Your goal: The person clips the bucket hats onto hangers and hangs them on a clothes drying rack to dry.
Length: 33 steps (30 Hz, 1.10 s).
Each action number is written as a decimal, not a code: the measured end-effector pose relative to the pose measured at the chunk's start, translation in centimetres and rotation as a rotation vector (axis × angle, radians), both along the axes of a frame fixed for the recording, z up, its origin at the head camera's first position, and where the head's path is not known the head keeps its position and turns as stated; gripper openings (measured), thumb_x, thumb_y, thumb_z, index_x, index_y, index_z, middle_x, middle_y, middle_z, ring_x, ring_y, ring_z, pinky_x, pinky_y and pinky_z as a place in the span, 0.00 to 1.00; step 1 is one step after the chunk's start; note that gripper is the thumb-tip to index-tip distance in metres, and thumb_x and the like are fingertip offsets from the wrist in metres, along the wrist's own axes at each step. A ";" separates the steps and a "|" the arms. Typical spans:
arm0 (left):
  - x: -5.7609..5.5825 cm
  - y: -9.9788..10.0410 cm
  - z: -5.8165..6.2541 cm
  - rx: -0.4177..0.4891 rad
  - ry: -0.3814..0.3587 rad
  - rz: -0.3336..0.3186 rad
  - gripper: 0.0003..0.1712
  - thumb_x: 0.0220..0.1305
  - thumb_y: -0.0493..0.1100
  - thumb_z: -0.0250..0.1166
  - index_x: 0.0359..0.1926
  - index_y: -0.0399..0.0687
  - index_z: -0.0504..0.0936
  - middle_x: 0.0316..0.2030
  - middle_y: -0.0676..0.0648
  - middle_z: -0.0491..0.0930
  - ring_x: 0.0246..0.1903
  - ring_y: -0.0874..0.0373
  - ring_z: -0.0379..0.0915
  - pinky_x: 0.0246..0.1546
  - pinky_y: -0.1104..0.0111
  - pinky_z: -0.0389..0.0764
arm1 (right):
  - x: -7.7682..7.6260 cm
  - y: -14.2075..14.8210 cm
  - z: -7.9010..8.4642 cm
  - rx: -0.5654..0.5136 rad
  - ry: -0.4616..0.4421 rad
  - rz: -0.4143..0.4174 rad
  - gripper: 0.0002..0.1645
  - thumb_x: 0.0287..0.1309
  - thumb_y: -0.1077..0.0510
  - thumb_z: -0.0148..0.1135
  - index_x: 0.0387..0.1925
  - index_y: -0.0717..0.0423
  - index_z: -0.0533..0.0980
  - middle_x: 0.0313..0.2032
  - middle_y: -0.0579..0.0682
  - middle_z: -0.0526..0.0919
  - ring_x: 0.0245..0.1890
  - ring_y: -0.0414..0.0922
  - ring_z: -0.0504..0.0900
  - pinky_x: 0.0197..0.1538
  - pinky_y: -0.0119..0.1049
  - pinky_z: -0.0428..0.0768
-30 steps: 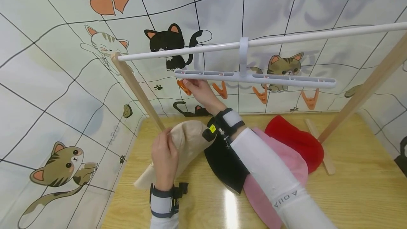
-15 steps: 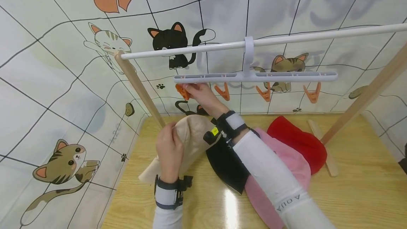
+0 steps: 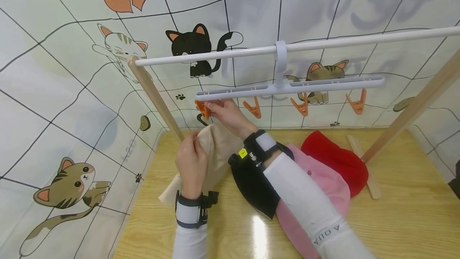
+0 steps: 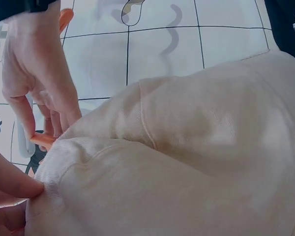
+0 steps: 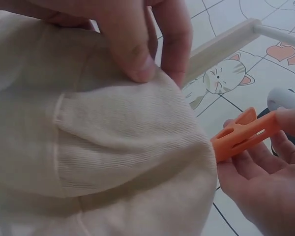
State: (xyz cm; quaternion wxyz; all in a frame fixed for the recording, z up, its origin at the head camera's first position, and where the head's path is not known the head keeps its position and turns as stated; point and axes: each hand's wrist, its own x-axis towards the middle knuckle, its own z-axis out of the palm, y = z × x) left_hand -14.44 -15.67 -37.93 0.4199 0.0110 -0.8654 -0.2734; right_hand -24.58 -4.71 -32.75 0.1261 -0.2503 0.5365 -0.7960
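A beige cloth hat (image 3: 223,151) is pinched at its edge between the thumb and fingers of my left hand (image 3: 191,167). Its ribbed inner band (image 5: 118,132) shows in the right wrist view. Up at the left end of a pale grey clip hanger (image 3: 244,92), my right hand (image 3: 231,118) pinches the handles of an orange clothespin (image 3: 202,109). In the right wrist view the tip of that clothespin lies right at the hat's edge. Part of the hat is behind the right forearm in the head view.
Several more orange clothespins (image 3: 252,108) dangle from the hanger, which hooks over a white rod (image 3: 230,52) on wooden posts (image 3: 154,95). A black hat (image 3: 251,183), a pink hat (image 3: 323,175) and a red hat (image 3: 334,163) lie on the wooden table (image 3: 406,211).
My right hand has drawn the clothespin downward, and the hanger's left end now tilts lower. My left hand has lifted the hat's edge up nearer to the clothespin.
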 end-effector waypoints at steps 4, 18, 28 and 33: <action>-0.5 -0.1 0.6 0.002 -0.010 0.009 0.09 0.57 0.30 0.53 0.35 0.36 0.79 0.27 0.37 0.83 0.25 0.44 0.77 0.23 0.53 0.76 | 0.1 0.1 -0.2 -0.036 -0.026 0.008 0.21 0.63 0.70 0.45 0.58 0.66 0.65 0.46 0.53 0.77 0.44 0.44 0.73 0.55 0.43 0.72; -0.7 -0.5 0.4 0.028 -0.001 0.025 0.09 0.53 0.29 0.54 0.33 0.34 0.80 0.23 0.36 0.82 0.16 0.47 0.73 0.15 0.57 0.72 | 0.0 0.3 -0.4 -0.173 -0.100 0.101 0.17 0.60 0.74 0.45 0.43 0.53 0.71 0.39 0.46 0.80 0.44 0.43 0.74 0.53 0.35 0.73; -0.6 -0.2 0.6 0.062 0.041 0.013 0.08 0.54 0.28 0.54 0.33 0.32 0.80 0.26 0.35 0.83 0.21 0.46 0.77 0.20 0.55 0.77 | 0.1 0.1 -0.5 -0.163 -0.132 0.100 0.18 0.59 0.75 0.45 0.46 0.54 0.68 0.39 0.47 0.79 0.43 0.44 0.75 0.51 0.33 0.74; -0.5 -0.4 0.9 0.063 0.073 0.015 0.08 0.55 0.28 0.54 0.33 0.32 0.79 0.27 0.35 0.83 0.22 0.45 0.77 0.21 0.54 0.77 | 0.1 -0.3 -0.6 -0.202 -0.134 0.105 0.19 0.59 0.76 0.45 0.43 0.53 0.70 0.38 0.46 0.80 0.43 0.45 0.75 0.53 0.35 0.73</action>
